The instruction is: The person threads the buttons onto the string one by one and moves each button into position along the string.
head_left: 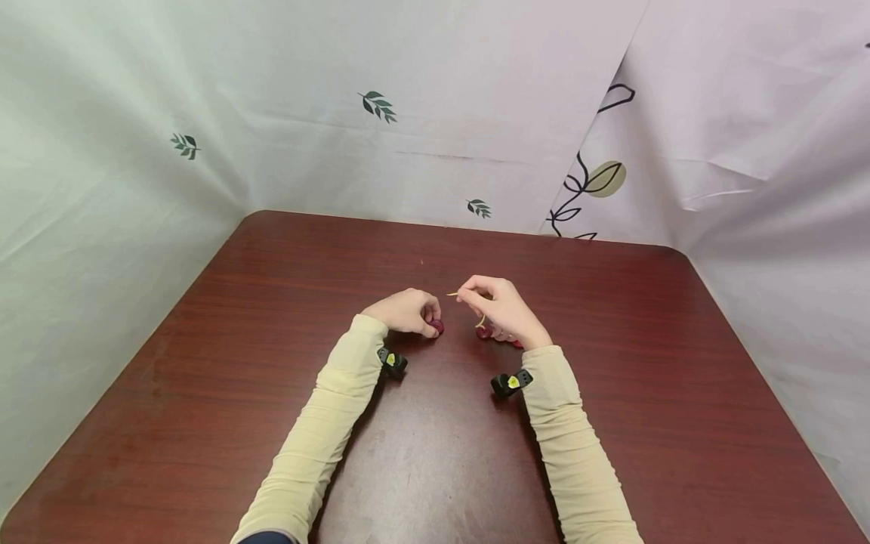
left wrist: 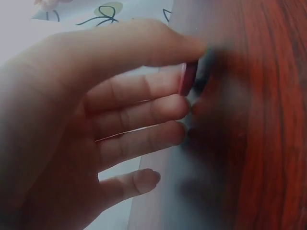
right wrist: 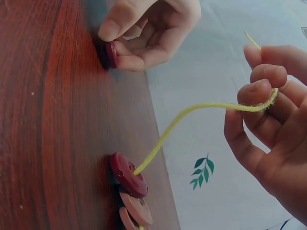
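My left hand [head_left: 406, 311] pinches a dark red button [right wrist: 113, 54] by its edge, thumb against fingers, low over the table. In the left wrist view that button [left wrist: 188, 77] shows only as a thin rim. To its right, my right hand [head_left: 501, 304] pinches a yellow string [right wrist: 187, 111] near its tip, which sticks out past thumb and forefinger towards the left hand. From the right fingers the string curves down into a hole of another dark red button [right wrist: 128, 173]. Pinkish buttons [right wrist: 136, 209] lie against that one, partly cut off by the frame's edge.
The dark reddish-brown wooden table [head_left: 272, 378] has rounded far corners. Pale cloth [head_left: 435, 151] with leaf prints hangs behind it and along both sides. A black wrist camera [head_left: 511, 383] is strapped on each sleeve, close to the tabletop.
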Action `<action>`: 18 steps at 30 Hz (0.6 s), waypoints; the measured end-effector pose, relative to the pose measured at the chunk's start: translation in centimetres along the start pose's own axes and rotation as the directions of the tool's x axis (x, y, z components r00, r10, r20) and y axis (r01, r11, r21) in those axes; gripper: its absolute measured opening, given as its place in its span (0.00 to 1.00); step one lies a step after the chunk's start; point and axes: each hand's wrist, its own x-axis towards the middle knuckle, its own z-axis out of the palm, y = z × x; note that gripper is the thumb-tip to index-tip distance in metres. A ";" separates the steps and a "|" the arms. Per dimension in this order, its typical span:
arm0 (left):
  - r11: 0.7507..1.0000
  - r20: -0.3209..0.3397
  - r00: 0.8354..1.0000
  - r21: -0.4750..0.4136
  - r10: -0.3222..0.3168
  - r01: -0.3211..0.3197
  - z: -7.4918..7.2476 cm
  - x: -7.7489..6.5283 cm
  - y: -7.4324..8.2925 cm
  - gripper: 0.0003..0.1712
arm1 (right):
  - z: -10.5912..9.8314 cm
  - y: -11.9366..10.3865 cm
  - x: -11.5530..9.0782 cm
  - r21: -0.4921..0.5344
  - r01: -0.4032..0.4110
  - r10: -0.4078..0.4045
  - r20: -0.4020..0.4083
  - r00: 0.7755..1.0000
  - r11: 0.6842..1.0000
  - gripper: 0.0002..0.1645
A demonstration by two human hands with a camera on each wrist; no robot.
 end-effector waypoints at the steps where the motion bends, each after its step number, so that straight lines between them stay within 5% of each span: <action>1: 1.000 -0.002 1.000 -0.006 0.005 -0.006 0.0 0.0 -0.1 0.12 | 0.0 0.0 0.0 0.001 0.000 0.000 0.002 1.000 1.000 0.11; 11: 0.983 -0.031 0.990 -0.115 0.137 -0.140 -0.3 -0.1 0.1 0.10 | -0.1 0.2 0.0 0.003 -0.022 0.021 0.036 0.999 1.000 0.14; 18: 0.948 -0.143 0.967 -0.211 0.210 -0.237 -0.8 -0.5 0.6 0.13 | 0.1 0.2 -0.3 0.036 -0.105 0.100 0.127 0.987 0.994 0.16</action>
